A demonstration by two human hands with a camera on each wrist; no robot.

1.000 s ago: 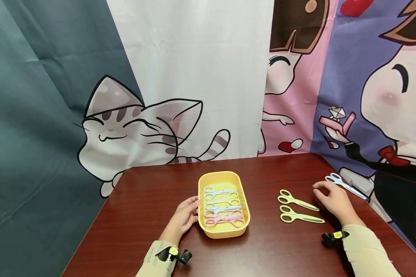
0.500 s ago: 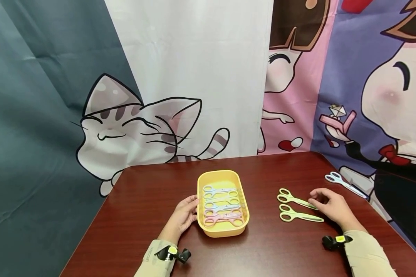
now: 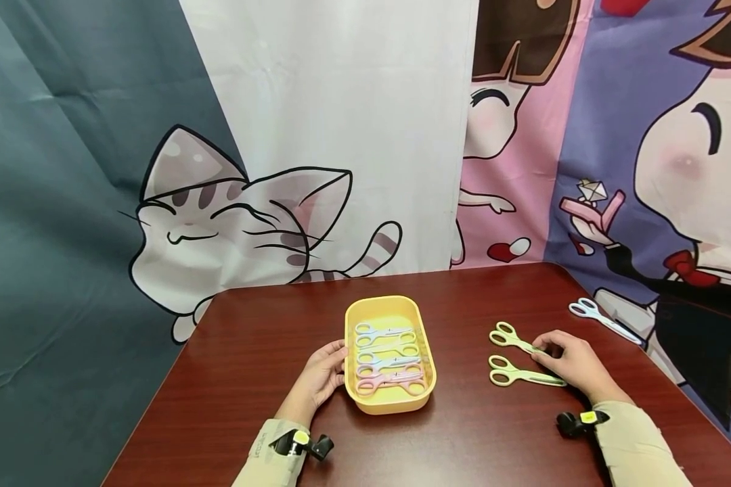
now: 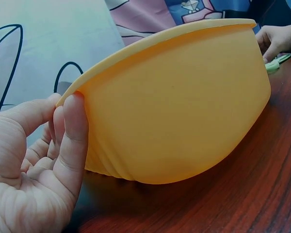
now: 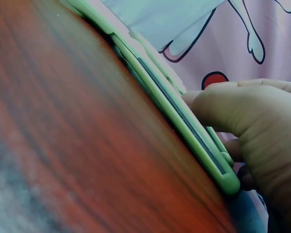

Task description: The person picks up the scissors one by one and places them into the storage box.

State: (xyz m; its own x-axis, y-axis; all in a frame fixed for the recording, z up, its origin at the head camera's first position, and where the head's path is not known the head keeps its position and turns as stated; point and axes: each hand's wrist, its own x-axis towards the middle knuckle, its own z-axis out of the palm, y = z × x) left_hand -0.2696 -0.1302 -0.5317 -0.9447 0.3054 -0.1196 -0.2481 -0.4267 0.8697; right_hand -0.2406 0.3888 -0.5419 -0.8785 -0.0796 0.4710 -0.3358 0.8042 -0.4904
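A yellow plastic tray [image 3: 390,407] stands on the table, and my left hand [image 3: 317,382] pinches its left rim between thumb and fingers. Inside lie several pastel scissors [image 3: 390,385], pink, blue and light green, in a row. My right hand [image 3: 575,365] pinches the blades of the farther of two green scissors [image 3: 507,335], handles pointing left. Just in front lies the nearer green scissors [image 3: 524,375]. In the right wrist view the nearer green scissors [image 5: 174,116] partly hide the held pair, and my right hand [image 5: 262,126] reaches behind them.
Blue scissors [image 3: 603,319] lie near the table's right edge, beyond my right hand. The reddish-brown table [image 3: 268,325] ends at a hanging cartoon-printed cloth [image 3: 341,135] behind.
My right hand has come left from beside the blue scissors to the farther green scissors and taken hold of their blades. Those scissors have shifted slightly away. My left hand stays on the tray.
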